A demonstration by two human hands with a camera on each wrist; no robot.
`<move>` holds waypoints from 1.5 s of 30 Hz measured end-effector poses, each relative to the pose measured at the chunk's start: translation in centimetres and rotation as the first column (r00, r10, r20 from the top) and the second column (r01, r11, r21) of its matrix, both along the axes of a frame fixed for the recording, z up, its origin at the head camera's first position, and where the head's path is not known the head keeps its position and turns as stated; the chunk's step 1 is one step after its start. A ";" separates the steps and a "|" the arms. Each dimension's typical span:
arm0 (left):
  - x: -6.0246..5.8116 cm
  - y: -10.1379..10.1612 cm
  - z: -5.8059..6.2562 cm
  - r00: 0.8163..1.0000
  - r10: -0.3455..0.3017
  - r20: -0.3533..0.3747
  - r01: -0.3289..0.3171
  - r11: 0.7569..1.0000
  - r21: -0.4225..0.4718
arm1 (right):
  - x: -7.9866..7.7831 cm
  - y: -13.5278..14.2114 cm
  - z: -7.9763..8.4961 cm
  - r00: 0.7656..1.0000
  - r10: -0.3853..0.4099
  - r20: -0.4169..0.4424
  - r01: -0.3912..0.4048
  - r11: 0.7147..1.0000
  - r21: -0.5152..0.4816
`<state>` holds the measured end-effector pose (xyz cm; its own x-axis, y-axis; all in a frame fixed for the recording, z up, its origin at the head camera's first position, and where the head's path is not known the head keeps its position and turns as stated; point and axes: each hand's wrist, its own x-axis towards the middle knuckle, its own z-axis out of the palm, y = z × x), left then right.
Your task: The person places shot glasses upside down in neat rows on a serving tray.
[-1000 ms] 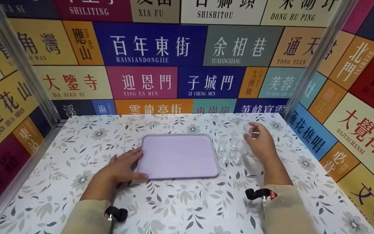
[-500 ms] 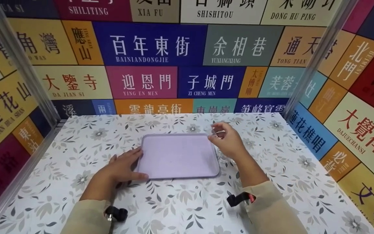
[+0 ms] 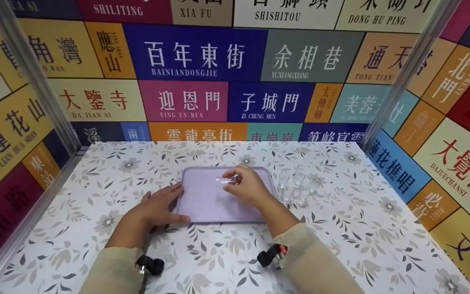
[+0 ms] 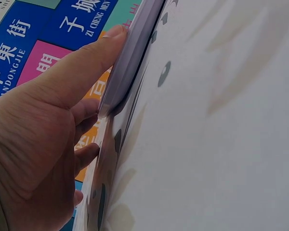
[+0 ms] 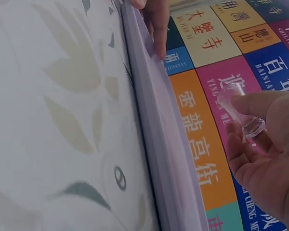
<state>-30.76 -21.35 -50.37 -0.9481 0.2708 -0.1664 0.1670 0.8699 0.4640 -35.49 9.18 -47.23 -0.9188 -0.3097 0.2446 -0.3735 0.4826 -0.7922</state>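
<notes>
A lilac rectangular tray (image 3: 200,206) lies flat on the table. My left hand (image 3: 159,208) rests at its near left corner; the thumb touches the front side, while the other fingers reach along the left edge. Above the tray's middle, my right hand (image 3: 246,190) pinches a small clear cup (image 3: 225,179) between thumb and fingers. The right wrist view shows this cup (image 5: 254,127) tilted, its thick faceted end beside the fingers and part of its body behind the thumb. Several similar clear cups (image 3: 298,181) stand close together just right of the tray.
A white tablecloth (image 3: 218,261) with grey leaves and flowers covers the table. Printed panels (image 3: 194,55) with Chinese place names rise behind and at both sides, with metal corner posts (image 3: 398,81) between them.
My right hand has carried the clear cup left, from beside the group of cups to over the tray. The left hand stays at the tray's corner. The head view has shifted slightly.
</notes>
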 end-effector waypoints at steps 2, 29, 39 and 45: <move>0.0 0.2 0.1 1.000 -0.001 0.001 0.001 1.000 -0.007 | 0.0 -0.9 -0.3 1.000 0.019 0.018 -0.019 1.000 0.008; 0.0 0.3 0.4 1.000 -0.020 -0.005 0.020 1.000 -0.010 | 0.8 -5.4 -2.9 0.974 0.177 0.145 -0.184 0.982 0.040; -0.1 0.1 0.1 1.000 -0.015 -0.008 0.015 1.000 -0.019 | 1.2 -4.1 -1.5 0.969 0.176 0.171 -0.172 0.984 -0.040; 0.0 -0.1 0.0 1.000 0.009 0.014 -0.009 1.000 -0.004 | 1.3 -1.8 -0.5 0.977 0.155 0.147 -0.148 0.987 -0.059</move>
<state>-30.80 -21.47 -50.33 -0.9481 0.2620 -0.1803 0.1532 0.8730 0.4630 -34.19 7.37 -47.70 -0.8897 -0.4392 0.1244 -0.3135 0.3899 -0.8658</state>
